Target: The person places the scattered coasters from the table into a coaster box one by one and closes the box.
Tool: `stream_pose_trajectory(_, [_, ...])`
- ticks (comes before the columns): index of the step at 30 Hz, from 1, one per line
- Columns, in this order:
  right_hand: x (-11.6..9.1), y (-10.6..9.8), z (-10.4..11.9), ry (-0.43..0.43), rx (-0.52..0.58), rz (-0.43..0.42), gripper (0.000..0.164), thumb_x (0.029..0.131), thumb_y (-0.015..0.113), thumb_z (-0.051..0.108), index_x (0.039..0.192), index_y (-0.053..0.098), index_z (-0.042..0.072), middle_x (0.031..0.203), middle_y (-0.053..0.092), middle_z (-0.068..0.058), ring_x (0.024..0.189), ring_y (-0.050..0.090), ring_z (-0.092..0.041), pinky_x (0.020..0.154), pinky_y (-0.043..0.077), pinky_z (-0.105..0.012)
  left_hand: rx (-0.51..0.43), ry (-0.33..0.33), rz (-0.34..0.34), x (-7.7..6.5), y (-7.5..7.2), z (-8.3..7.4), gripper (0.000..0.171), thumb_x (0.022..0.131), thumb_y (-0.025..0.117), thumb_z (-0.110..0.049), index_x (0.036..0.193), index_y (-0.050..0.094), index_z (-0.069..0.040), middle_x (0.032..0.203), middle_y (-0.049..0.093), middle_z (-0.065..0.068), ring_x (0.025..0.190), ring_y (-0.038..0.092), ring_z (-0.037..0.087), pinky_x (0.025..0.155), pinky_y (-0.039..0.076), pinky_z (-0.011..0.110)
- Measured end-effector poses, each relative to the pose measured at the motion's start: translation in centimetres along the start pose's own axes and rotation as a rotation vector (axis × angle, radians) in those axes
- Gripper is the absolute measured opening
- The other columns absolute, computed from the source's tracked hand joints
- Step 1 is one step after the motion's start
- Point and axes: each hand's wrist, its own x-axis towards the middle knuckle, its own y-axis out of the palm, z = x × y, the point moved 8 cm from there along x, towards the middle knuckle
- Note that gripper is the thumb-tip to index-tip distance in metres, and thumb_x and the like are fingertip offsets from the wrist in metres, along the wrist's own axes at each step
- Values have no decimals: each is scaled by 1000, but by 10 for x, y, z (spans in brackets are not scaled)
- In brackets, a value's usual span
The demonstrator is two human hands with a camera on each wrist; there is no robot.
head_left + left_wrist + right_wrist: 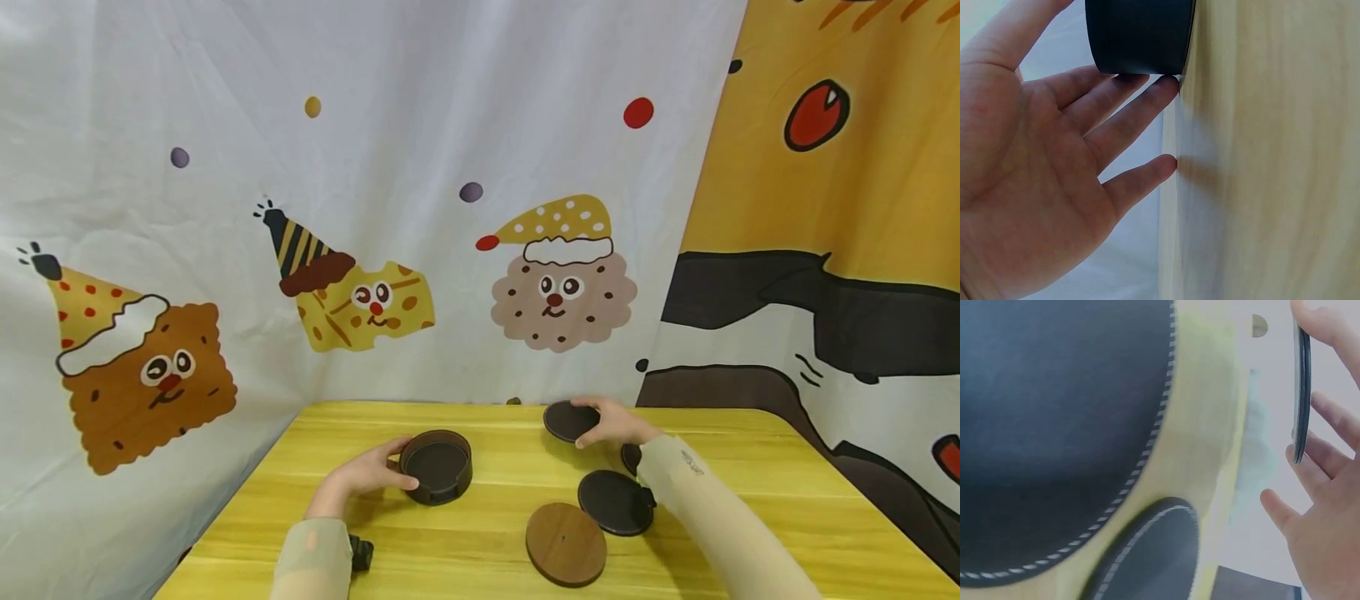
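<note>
A round, dark coaster holder with a raised wall and a notch at the front stands on the table. My left hand holds it from the left, thumb at the near side and fingers at the far side. In the left wrist view, fingertips meet the lower edge of its wall. Above the table at the back right, my right hand grips a round black coaster by its rim. The right wrist view shows that coaster edge-on between thumb and fingers.
A black coaster with stitched edging lies below the right forearm. Another dark coaster is partly hidden behind the sleeve. Nearer the front lies a brown wooden disc. A patterned cloth hangs behind the yellow wood-grain table.
</note>
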Motion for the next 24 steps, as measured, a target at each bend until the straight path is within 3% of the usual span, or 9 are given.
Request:
stream_pose_trajectory(14, [16, -12, 32, -44, -85, -13, 80, 72, 84, 34, 139, 53, 2, 144, 44, -23, 132, 37, -44, 103, 34, -57, 16, -3, -2, -1, -1, 3, 93, 83, 79, -19, 151, 20, 6, 149, 29, 32, 120, 52, 43, 99, 39, 56])
stream_pose_trajectory(24, [24, -16, 66, -90, -105, -5, 79, 73, 84, 33, 140, 52, 4, 146, 42, -22, 134, 36, -42, 105, 34, -56, 10, -1, -9, -1, 0, 1, 93, 84, 78, -19, 151, 21, 6, 149, 29, 31, 119, 53, 42, 99, 38, 57])
